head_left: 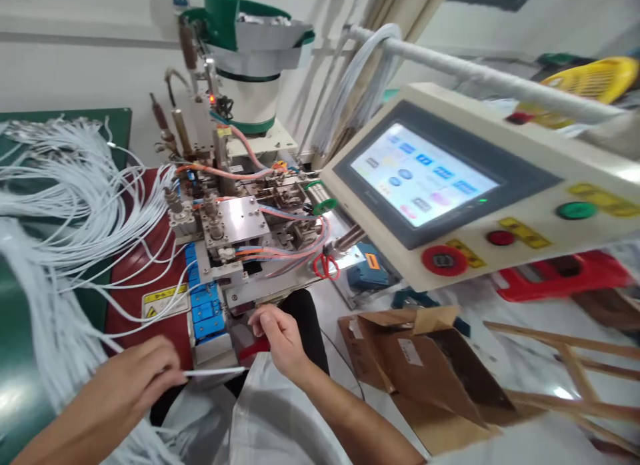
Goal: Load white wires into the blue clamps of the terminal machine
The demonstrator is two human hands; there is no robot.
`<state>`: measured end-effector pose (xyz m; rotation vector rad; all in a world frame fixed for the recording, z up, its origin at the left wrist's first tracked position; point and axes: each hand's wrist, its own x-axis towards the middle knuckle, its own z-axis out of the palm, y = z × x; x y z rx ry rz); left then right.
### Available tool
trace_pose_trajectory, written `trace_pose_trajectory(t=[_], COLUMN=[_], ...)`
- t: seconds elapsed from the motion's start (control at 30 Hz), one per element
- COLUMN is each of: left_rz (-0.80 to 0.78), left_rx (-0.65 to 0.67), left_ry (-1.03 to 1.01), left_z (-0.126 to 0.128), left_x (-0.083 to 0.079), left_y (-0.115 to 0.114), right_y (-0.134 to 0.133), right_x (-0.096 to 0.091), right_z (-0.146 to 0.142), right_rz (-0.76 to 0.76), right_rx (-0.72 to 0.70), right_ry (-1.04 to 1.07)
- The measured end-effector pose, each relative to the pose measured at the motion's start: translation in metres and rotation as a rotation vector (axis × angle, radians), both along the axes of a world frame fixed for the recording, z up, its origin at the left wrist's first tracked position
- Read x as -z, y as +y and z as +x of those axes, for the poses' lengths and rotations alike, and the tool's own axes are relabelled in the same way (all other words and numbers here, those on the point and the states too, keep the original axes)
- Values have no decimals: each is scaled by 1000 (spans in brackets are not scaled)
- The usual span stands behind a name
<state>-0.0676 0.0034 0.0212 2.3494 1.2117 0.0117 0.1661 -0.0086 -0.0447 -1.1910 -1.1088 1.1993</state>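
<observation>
My left hand (137, 378), at the lower left, pinches a white cable (213, 372) whose free end points right, toward my lap. In front of the machine's lower edge, my right hand (281, 338) has its fingers curled in. Whether anything sits inside them is hidden. A red piece (255, 348) shows just beside and below those fingers; I cannot tell if they touch it. Blue cable holders (207, 312) line the machine's near left edge, and several white cables run into them. A large bundle of white cables (75, 205) spreads over the left side.
The machine (240, 218) stands ahead, a green-rimmed feeder bowl (255, 38) behind it. A touch-screen control panel (425, 172) juts in from the right. Red-handled scissors (326, 266) lie at the machine's right edge. An open cardboard box (415, 365) is at the lower right.
</observation>
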Motion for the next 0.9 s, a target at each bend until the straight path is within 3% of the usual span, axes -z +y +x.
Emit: trace_pose_trajectory(t=[0.07,0.17,0.33,0.4,0.53,0.73,0.9], left_rz=[-62,-8,159,176,87,-177,-165], left_rx=[6,-122,-265,-281,-353,-747,-753], left_ry=[-58,-75,-289,-368,-502,-701,-765], left_z=[15,31,47,54,71,81,81], left_x=[-3,6,21,23,23,29,32], left_y=[1,-3,-13,-13,-13,-11,-10], right_y=[-5,-8,-1,3,9,12,10], right_x=[-3,-6,-7,-10,-23,-26,-25], right_z=[-4,-8,-9,-9,-12,-20,-22], right_rz=[29,-12,-113,-146,-134,-58,75], right_rx=[-97,-156,9,25,-9,104,37], right_ry=[-5,96,455,497,280,100,-169])
